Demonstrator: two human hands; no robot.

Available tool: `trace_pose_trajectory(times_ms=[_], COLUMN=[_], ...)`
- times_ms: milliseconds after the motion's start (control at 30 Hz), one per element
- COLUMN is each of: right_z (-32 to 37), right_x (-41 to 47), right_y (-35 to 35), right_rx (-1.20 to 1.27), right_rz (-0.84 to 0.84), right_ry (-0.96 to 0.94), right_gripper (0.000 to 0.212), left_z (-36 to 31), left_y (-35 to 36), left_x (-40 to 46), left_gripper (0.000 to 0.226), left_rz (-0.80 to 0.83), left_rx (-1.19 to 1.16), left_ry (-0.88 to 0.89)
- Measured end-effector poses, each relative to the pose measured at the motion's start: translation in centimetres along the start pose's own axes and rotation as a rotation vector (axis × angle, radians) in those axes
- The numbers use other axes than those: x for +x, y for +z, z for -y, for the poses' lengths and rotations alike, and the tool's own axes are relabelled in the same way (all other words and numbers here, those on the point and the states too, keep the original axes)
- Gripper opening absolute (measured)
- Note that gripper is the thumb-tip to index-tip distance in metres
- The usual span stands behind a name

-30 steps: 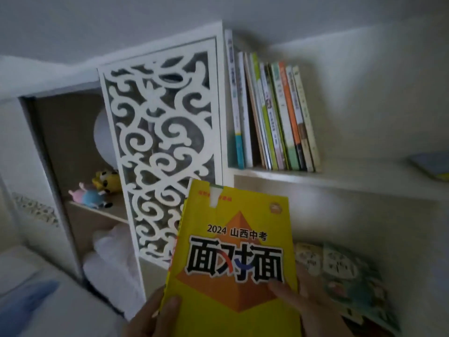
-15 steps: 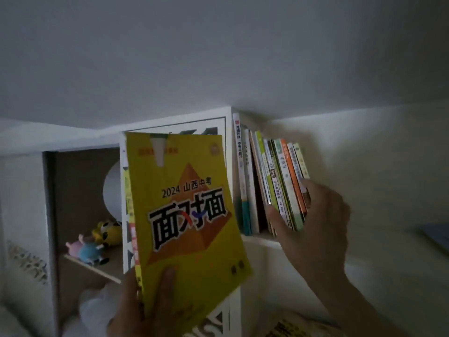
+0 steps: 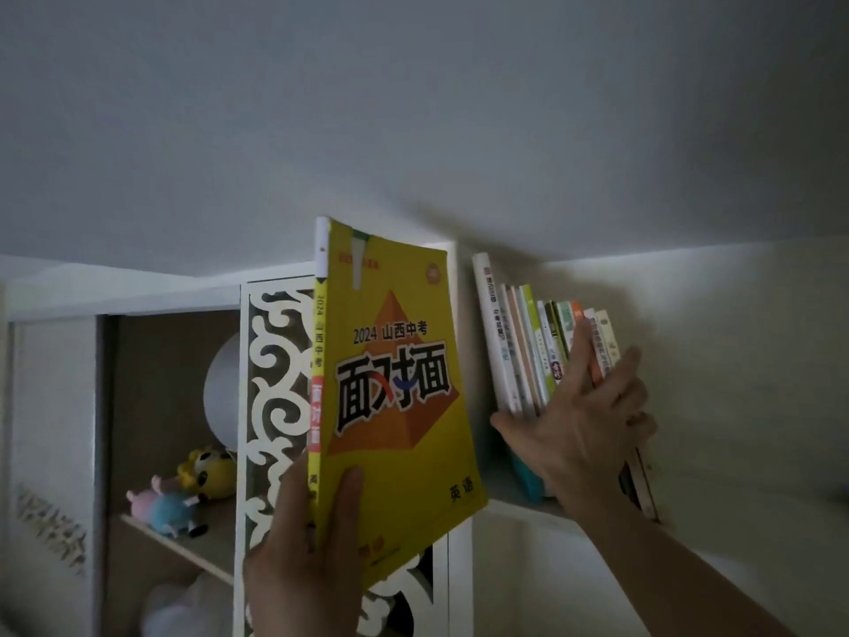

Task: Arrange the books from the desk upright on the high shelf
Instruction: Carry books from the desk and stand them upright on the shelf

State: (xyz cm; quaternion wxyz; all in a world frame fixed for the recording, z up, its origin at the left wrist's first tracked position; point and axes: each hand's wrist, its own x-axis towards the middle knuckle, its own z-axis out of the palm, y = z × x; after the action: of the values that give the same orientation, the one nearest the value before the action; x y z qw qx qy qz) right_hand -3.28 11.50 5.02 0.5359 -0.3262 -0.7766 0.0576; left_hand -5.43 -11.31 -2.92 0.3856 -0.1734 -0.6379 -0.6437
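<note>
Head view: left hand (image 3: 308, 540) grips yellow book (image 3: 395, 397) at lower spine, thumb across front cover, book held upright in front of white fretwork panel (image 3: 271, 406). Right hand (image 3: 579, 420) spread, straight fingers pressed flat against row of books (image 3: 528, 351) standing on high shelf (image 3: 519, 505); row leans left at top. Gap lies between panel post and row. Left compartment holds plush toys (image 3: 183, 489). Room dim.
</note>
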Motion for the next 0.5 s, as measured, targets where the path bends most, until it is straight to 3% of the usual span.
trace_pose_trajectory(times_ms=[167, 233, 500], right_z=[-1.5, -1.8, -2.3], right_x=[-0.2, -0.3, 0.1], right_y=[-0.2, -0.3, -1.0], right_rx=[0.001, 0.008, 0.049], right_rz=[-0.075, -0.104, -0.120], right_ry=[0.006, 0.001, 0.013], right_gripper=[0.144, 0.141, 0.140], left_z=[0.4, 0.5, -1.0], left_y=[1.5, 2.0, 4.0], left_x=[0.6, 1.0, 2.6], left_gripper=[0.022, 0.031, 0.024], left_rz=[-0.004, 0.018, 0.076], left_rx=[0.051, 0.043, 0.046], left_ry=[0.189, 0.237, 0.271])
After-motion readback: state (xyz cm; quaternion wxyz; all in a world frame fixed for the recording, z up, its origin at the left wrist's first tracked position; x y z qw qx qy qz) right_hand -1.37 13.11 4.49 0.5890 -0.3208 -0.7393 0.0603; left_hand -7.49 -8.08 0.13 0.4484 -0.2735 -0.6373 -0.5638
